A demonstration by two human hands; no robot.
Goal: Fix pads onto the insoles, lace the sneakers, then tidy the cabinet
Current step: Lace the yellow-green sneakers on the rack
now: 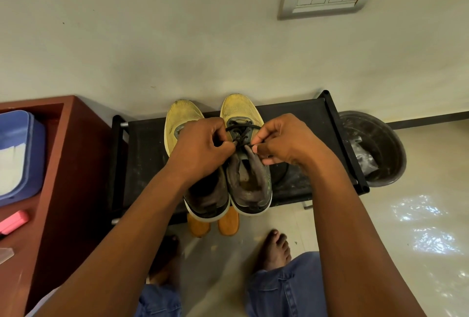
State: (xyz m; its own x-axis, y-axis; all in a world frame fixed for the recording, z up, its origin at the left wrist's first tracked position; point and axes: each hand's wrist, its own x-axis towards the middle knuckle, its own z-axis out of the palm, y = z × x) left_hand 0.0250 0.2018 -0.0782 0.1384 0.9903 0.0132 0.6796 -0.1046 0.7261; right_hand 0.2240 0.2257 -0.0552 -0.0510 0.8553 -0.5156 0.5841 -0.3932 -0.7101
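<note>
Two yellow-toed sneakers stand side by side, toes to the wall, on the black shoe rack [299, 118]. The right sneaker [243, 111] carries a black lace [242, 128] threaded across its upper eyelets. My left hand [203, 146] pinches one end of that lace at the sneaker's left side. My right hand [281, 141] pinches the other end at its right side. The left sneaker [181, 116] is partly hidden under my left hand; its lacing cannot be seen.
A brown wooden cabinet [73, 159] stands at the left with a blue box [20, 154] and a pink item [14, 221] on it. A dark bin [380, 139] sits right of the rack. Orange footwear [213, 225] pokes out below the rack. My bare feet stand on the tiled floor.
</note>
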